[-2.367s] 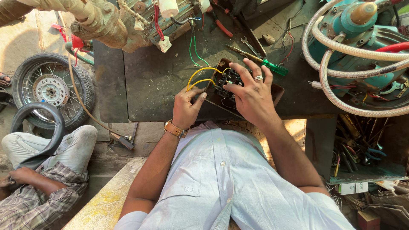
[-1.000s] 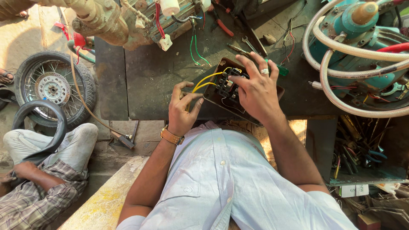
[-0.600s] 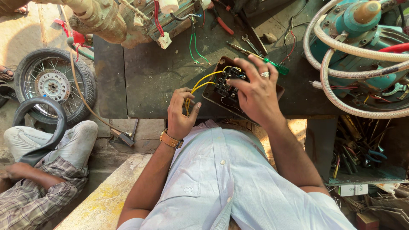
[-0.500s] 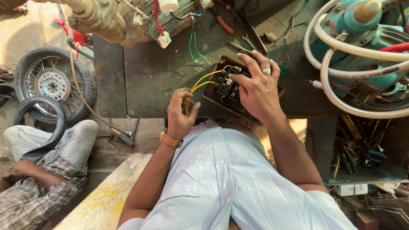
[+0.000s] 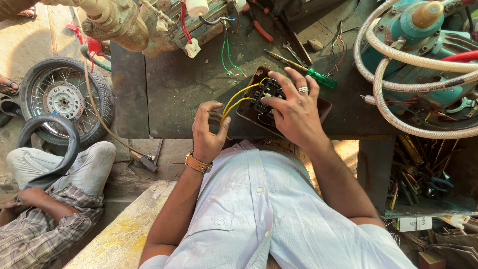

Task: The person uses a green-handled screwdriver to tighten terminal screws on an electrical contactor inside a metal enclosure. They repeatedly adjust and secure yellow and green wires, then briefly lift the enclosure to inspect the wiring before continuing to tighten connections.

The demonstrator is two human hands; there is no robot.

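Hands meet over a dark switch box [image 5: 279, 107] at frame centre, lying open-faced on the black bench [image 5: 179, 94] near its front edge. Right hand [image 5: 295, 112] lies spread across the box, fingers apart and pressing on the black terminal block, likely to steady it; a ring shows on one finger. Left hand [image 5: 209, 130] sits just left of the box, fingers curled together, thumb and forefinger pinched on what looks like the end of the yellow wires [image 5: 238, 98] (the grip point itself is hard to make out). The wires arc up into the block. Green-handled screwdriver [image 5: 311, 72] and a spanner [image 5: 291, 51] lie just beyond the box, within reach. Right palm hides most of the terminals. Lower left, another person's knee and sleeve, cut off by the frame; spoked wheel [image 5: 63, 102] beside them.
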